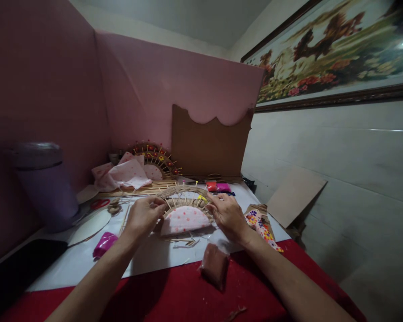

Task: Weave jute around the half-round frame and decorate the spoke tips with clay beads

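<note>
Between my hands stands a half-round craft piece of thin sticks and twine, arched over a half-disc of white cloth with pink dots. Pink and yellow tips cap some of the sticks, and a small yellow bit sits on the right of the arch. My left hand pinches the arch's left end, thumb and forefinger together. At the arch's right side, the bent fingers of my right hand grip its edge; the fingertips are partly hidden. Loose stick ends lie just below the cloth.
A brown clay packet and magenta packet lie near my forearms. Behind are a similar decorated half-round, dotted cloth and cardboard. At left are a purple tumbler and red-handled scissors; at right, a flower-covered piece.
</note>
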### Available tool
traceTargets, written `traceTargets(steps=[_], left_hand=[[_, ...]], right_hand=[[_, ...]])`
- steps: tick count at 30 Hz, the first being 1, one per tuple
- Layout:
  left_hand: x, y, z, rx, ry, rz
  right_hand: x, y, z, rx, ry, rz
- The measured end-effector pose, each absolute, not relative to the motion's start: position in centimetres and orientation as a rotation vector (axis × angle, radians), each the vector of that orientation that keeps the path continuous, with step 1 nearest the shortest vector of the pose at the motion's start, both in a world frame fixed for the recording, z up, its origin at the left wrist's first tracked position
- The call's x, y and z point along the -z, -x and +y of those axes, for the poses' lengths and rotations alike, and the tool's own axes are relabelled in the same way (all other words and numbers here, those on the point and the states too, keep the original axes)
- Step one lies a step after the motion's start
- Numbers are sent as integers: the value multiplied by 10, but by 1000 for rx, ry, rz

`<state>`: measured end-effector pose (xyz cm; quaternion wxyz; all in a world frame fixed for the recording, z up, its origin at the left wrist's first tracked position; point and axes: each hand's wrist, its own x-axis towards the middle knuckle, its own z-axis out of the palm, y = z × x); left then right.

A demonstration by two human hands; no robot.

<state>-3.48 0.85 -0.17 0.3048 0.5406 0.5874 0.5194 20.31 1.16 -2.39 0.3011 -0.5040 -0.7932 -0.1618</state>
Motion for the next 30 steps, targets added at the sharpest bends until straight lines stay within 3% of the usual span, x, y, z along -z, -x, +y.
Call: traceTargets(steps=[18, 22, 30], left_hand=[[1, 19, -1, -1351, -1314, 1267], [-6, 18, -8, -1384, -1242, 1169], [2, 11, -14, -1215, -1025, 804]], right_hand=[[24, -204, 14, 577, 1615, -2013], [23, -203, 11, 594, 1477, -1896], [18, -186, -9, 170, 979, -1878]])
